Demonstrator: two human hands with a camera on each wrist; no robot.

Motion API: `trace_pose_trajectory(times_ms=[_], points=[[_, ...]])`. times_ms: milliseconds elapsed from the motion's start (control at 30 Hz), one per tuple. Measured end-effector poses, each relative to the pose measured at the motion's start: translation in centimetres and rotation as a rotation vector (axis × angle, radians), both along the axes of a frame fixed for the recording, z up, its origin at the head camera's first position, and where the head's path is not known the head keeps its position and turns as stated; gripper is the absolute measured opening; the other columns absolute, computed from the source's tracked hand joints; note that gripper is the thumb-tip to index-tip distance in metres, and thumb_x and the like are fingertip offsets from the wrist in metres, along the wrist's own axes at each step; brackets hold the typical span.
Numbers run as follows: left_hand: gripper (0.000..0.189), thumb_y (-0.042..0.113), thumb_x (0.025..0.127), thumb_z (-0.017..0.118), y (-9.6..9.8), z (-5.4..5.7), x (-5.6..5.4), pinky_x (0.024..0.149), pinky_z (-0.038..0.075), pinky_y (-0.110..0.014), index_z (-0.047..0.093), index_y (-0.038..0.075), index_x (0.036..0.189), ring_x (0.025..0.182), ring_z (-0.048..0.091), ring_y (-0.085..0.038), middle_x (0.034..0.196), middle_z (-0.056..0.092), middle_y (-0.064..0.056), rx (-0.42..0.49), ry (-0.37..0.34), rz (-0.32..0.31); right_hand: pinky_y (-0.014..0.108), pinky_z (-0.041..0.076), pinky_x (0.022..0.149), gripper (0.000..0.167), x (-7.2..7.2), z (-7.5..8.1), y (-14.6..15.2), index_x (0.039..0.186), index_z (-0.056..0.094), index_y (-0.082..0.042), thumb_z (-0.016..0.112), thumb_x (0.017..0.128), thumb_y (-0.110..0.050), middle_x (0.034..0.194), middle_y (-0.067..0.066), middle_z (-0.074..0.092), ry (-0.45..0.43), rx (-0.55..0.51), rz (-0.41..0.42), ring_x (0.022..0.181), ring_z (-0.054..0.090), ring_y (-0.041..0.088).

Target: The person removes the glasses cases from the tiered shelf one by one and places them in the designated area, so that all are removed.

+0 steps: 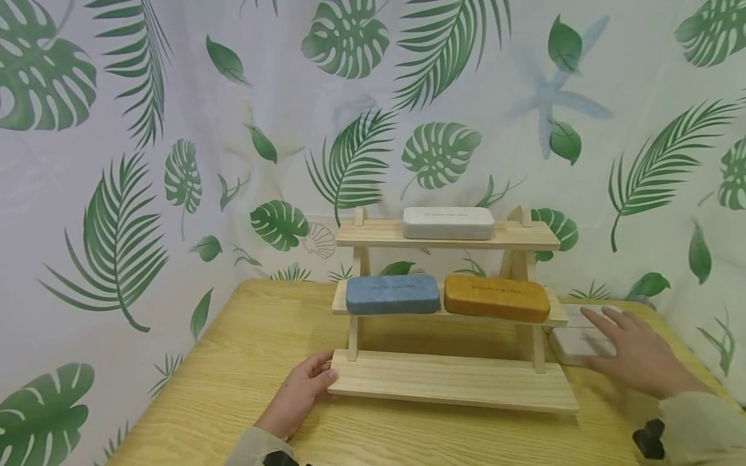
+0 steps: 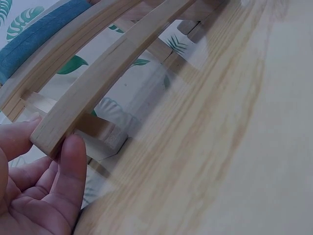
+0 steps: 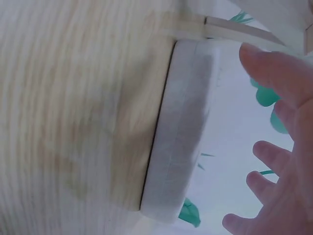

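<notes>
A three-tier wooden display stand (image 1: 454,382) stands on the table. My left hand (image 1: 300,391) grips the left end of its bottom shelf, thumb and fingers on either side of the board (image 2: 83,100) in the left wrist view. On the top shelf lies a white glasses case (image 1: 447,224). The middle shelf bears a blue glasses case (image 1: 393,295) and an orange glasses case (image 1: 497,299). Right of the stand, my right hand (image 1: 638,353) hovers with spread fingers by a white glasses case (image 1: 574,346) on the table. In the right wrist view, a gap separates the fingers from this white case (image 3: 178,132).
Behind the front white case is another pale, flat-topped object (image 1: 574,313), partly hidden by my right hand. The wooden table (image 1: 262,330) extends left of and in front of the stand. A leaf-printed curtain (image 1: 233,155) hangs along the back and sides.
</notes>
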State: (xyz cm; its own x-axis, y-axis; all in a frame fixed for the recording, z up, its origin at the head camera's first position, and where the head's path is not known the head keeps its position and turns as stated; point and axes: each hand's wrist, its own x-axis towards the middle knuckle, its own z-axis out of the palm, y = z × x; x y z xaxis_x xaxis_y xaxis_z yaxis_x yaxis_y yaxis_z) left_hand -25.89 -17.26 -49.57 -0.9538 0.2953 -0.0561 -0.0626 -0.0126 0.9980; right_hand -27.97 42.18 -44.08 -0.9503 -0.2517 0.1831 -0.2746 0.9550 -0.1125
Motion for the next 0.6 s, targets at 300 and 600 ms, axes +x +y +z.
trace_pose_trajectory(times_ms=[300,600], points=[[0.067,0.028,0.104,0.060,-0.1,-0.2,0.1,0.088,0.056,-0.040,0.031,-0.004,0.155,0.116,0.060,-0.026,0.143,0.051,-0.020,-0.005,0.003,0.001,0.079,0.032,0.093,0.104,1.0,1.1,-1.6,0.162,0.025,-0.015,0.076,0.083,-0.060,0.149,0.035,0.034,0.050,-0.030,0.030,0.130,0.032,0.059],[0.066,0.027,0.104,0.060,0.0,-0.1,0.1,0.088,0.056,-0.039,0.032,-0.004,0.155,0.114,0.061,-0.025,0.142,0.052,-0.020,-0.013,0.005,0.009,0.077,0.032,0.093,0.105,1.8,2.7,-3.3,0.163,0.025,-0.022,0.080,0.080,-0.058,0.149,0.032,0.036,0.132,-0.050,0.072,0.129,0.034,0.058]])
